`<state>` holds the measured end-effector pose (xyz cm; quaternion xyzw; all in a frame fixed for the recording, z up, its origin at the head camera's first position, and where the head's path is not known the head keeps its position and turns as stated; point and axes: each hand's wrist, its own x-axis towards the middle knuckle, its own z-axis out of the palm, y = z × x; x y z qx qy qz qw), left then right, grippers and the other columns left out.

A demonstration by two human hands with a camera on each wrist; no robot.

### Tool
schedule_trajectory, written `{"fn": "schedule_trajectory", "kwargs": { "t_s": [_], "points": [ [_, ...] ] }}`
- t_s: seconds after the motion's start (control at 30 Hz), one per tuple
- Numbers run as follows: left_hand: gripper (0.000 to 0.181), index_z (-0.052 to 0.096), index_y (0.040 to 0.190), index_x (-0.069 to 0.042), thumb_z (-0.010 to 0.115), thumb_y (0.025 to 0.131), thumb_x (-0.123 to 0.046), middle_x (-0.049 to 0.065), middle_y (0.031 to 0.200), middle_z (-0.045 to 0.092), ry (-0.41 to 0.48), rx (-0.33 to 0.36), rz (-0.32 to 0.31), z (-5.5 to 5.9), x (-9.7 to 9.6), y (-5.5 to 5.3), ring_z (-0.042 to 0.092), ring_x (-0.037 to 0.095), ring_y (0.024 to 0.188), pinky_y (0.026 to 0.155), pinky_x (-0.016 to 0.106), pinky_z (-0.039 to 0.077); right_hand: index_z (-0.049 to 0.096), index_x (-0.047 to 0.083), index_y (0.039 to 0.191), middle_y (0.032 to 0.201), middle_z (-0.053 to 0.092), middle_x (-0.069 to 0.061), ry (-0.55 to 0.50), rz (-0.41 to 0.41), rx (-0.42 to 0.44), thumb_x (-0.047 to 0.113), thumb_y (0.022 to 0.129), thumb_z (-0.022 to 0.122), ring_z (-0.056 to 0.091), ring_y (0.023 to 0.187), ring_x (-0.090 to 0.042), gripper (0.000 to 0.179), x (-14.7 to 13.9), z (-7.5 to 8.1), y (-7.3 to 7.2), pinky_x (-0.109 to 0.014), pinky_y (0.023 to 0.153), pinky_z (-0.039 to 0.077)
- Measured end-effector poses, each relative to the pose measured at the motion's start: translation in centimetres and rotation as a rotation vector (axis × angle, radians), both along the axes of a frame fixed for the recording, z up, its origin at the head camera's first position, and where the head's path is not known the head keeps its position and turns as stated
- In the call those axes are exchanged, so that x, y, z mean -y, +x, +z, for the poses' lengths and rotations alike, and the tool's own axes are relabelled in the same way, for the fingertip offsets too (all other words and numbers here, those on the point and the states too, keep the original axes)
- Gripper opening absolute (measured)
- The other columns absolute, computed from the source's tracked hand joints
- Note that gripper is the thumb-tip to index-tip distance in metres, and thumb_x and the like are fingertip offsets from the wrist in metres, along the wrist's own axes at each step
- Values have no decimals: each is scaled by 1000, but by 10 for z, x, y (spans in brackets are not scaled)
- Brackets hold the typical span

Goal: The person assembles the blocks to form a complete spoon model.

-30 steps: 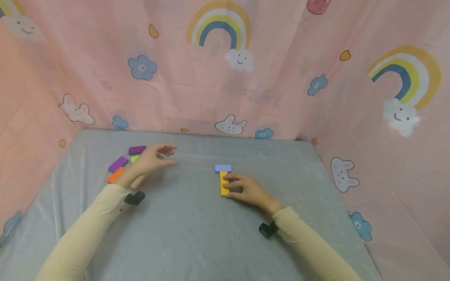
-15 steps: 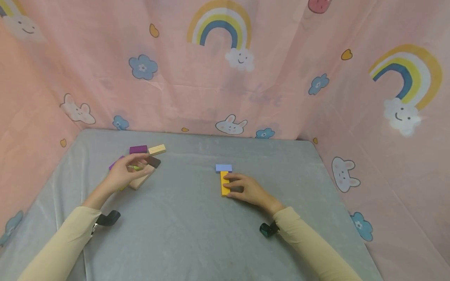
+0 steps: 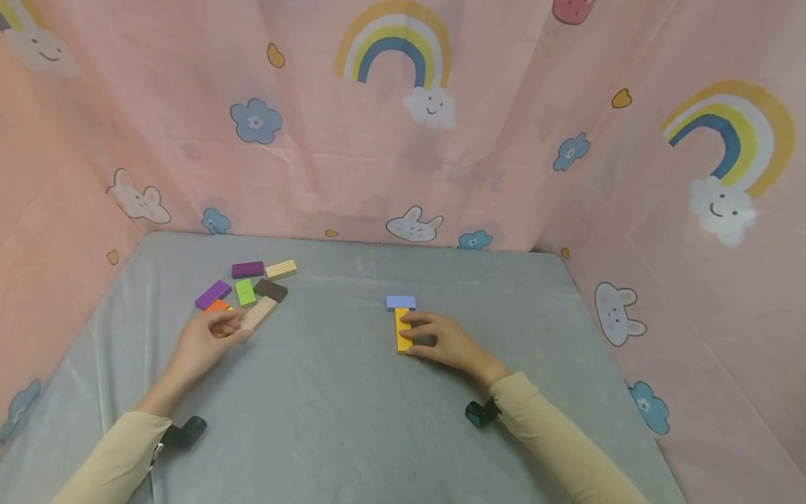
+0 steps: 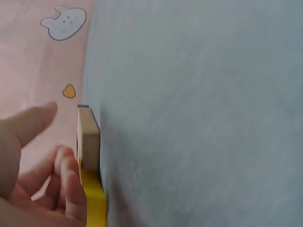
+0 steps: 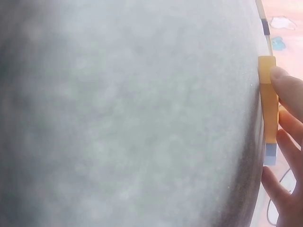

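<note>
Table [image 3: 352, 413]: covered in grey cloth; pink printed curtain [image 3: 327, 161] beyond the far edge.

Right hand [image 3: 448, 343]: placed right of the table's middle. Grip spread, fingertips touching the right-hand side of an amber block [image 3: 401, 344], thumb at that block's near end.

Amber block: flat on the table, long side running toward the far edge; far end meets the middle of a blue block [image 3: 400, 302], which lies parallel to the far edge. Together, a T.

Left hand [image 3: 200, 344]: over the left part of the table. Grip spread, thumb apart from the bent fingers, beside a beige block [image 3: 260, 314] and a yellow block [image 4: 96, 205]; contact with either cannot be told.

Group toward the far left corner, eight pieces: dark purple block [image 3: 248, 269] and ribbed pale block [image 3: 280, 269], nearest the far edge; violet block [image 3: 213, 295], nearest the left edge; green block [image 3: 245, 292], centre; dark brown block [image 3: 271, 290], just beside the beige block's far end; orange block [image 3: 217, 306], partly hidden by the left hand; beige and yellow blocks, as above.
</note>
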<state>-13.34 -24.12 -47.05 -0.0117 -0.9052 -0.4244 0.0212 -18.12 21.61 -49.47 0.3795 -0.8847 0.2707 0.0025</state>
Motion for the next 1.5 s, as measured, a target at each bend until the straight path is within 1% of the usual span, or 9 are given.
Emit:
{"fn": "schedule_trajectory", "kwargs": {
  "t_s": [0.07, 0.13, 0.27, 0.33, 0.43, 0.57, 0.77, 1.13, 1.5],
  "points": [
    [47, 66, 124, 0, 77, 87, -26, 20, 104, 73, -15, -4, 29, -1, -2, 2, 54, -12, 78, 67, 13, 45, 75, 17, 116, 136, 63, -3, -8, 1, -5, 29, 82, 80, 56, 132, -25, 37, 0, 0, 0, -46, 109, 47],
    [47, 66, 122, 1, 77, 86, -27, 20, 107, 72, -33, -14, 57, -2, -3, 3, 57, -5, 83, 68, 11, 44, 75, 17, 116, 136, 63, -2, -6, -1, -12, 29, 82, 80, 57, 131, -25, 36, 0, 0, -1, -46, 109, 47],
    [46, 67, 119, 1, 79, 85, -27, 21, 109, 73, -68, -38, 99, -5, -2, 5, 64, 19, 94, 71, 12, 43, 75, 17, 115, 135, 64, -2, -2, 4, -28, 28, 82, 81, 57, 131, -25, 36, 0, 0, -1, -46, 108, 48],
    [44, 67, 117, 1, 79, 84, -26, 21, 109, 73, -87, -49, 109, -5, -2, 5, 65, 30, 97, 75, 17, 44, 75, 16, 115, 135, 64, -3, -1, 5, -27, 28, 82, 81, 57, 130, -25, 36, 0, 0, -1, -46, 108, 48],
    [42, 68, 113, 1, 81, 82, -24, 22, 108, 71, -111, -61, 108, -6, -2, 5, 65, 36, 98, 77, 28, 46, 75, 16, 116, 136, 63, -3, -1, 2, -9, 28, 82, 81, 57, 131, -25, 36, 0, 2, 0, -46, 109, 47],
    [41, 70, 107, 3, 83, 79, -23, 24, 105, 68, -151, -68, 107, -7, -2, 4, 64, 37, 96, 75, 35, 46, 74, 16, 116, 137, 63, -3, 0, -4, 10, 29, 82, 80, 55, 133, -25, 37, 1, 4, 0, -46, 110, 46],
    [42, 72, 105, 5, 85, 77, -24, 25, 104, 67, -188, -53, 117, -6, -2, 4, 61, 36, 92, 72, 34, 45, 75, 16, 116, 136, 63, -3, -6, -4, -1, 29, 82, 80, 56, 133, -26, 37, 1, 4, 1, -47, 110, 46],
    [37, 73, 99, 6, 85, 75, -20, 26, 97, 69, -179, -69, 138, -7, -3, 7, 66, 36, 86, 67, 31, 47, 74, 16, 116, 137, 63, -2, 7, 5, 0, 30, 83, 80, 57, 131, -25, 37, 1, 4, 2, -46, 109, 47],
    [38, 72, 107, 3, 81, 81, -22, 22, 98, 73, -152, -52, 152, -3, -1, 9, 68, 31, 85, 67, 26, 45, 74, 16, 117, 137, 63, -3, 8, 8, 4, 28, 82, 80, 56, 132, -25, 37, 2, 2, 1, -45, 110, 47]
  ]
}}
